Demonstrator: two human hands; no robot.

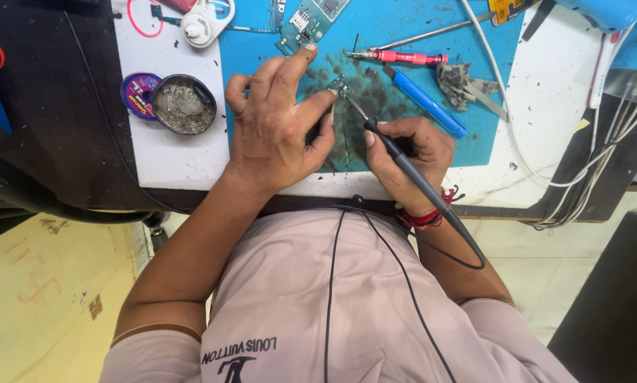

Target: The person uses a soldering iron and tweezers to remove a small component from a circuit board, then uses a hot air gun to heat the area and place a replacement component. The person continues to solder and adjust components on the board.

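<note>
Step in hand, by judgement: soldering on a small circuit board [340, 86], lying on the stained blue work mat [488, 135] near its middle. Left hand [279, 124] spread over the mat, index finger and thumb pinning the small board by its edge; grasp light, other fingers loosely curled. Right hand [403, 159] closed in a pen grip on a black soldering iron [403, 164], tip angled up and left, at or just beside the board; contact too small to confirm. Cord trailing back across the lap.

Nearby: round tin of dull grey wire-wool tip cleaner [184, 105] on the white bench left of the mat, purple solder-wick spool [137, 94] touching it. Red-handled screwdriver [398, 57] and blue-handled tool [426, 103] beyond the board, green circuit board [311, 21] at the far edge.

Next move calls for a steady pin on the board and a fine, brief touch of the tip on the joint.
</note>
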